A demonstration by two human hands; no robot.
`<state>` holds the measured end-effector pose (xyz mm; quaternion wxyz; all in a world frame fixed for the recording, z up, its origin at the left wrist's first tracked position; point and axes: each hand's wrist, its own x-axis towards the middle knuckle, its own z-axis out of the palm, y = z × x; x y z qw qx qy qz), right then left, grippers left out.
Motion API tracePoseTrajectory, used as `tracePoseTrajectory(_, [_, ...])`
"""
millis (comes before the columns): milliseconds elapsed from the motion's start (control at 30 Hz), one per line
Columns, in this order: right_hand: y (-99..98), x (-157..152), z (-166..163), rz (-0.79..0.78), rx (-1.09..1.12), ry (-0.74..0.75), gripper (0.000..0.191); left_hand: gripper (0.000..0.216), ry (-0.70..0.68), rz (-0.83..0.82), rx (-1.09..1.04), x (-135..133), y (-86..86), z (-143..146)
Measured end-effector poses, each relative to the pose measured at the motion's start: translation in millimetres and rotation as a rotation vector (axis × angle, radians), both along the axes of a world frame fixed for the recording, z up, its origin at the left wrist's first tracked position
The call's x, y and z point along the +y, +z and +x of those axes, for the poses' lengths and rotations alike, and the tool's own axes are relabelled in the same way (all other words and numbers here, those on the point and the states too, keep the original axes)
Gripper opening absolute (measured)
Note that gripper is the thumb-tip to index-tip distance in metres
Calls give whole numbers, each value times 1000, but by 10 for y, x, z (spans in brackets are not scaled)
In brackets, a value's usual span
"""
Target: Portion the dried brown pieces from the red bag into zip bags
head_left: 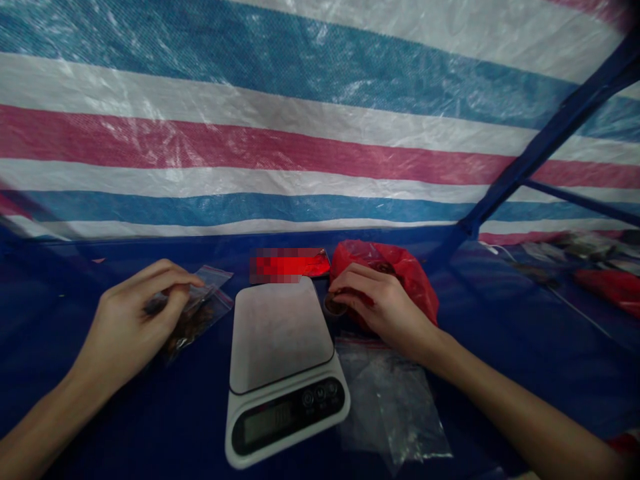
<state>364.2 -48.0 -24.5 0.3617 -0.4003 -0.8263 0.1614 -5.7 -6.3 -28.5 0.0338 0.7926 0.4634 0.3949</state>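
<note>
White scale (280,340) sits midway, likely for easy reach from either side; right fingers (356,285) pinch what seems a cup (334,309) by the red bag (421,283); left fingers (173,279) curl over a filled pouch (200,316), grip unclear

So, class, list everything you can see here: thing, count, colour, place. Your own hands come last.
Scale: one, white with a black panel, middle
Filled bag: at least one, see-through with dark brown contents, left of scale
Flat bags: count unclear, see-through, right of scale
Red bag: one, red, behind right hand
Round cup-like thing: one, dark, by right fingertips
Packet: one, red, blurred, behind scale
Table: one, blue, beneath
Sheet: one, blue, white and red stripes, background
Bars: at least two, blue, upper right
Cord: one, white, right
Red bundle: one, red, far right
Left hand: one, at filled bag
Right hand: one, before red bag
</note>
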Motion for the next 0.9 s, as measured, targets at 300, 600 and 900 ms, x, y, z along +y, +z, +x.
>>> tracePoseTrajectory(300, [28, -9, -3, -8, -2, 31, 14, 24, -6, 12, 16, 1, 9, 0])
tracePoseTrajectory(600, [36, 8, 77, 2, -36, 51, 15, 24, 4, -1, 6, -2, 17, 8])
tracePoseTrajectory(900, [43, 3, 129, -8, -64, 89, 19, 25, 19, -20, 9, 6, 20, 7])
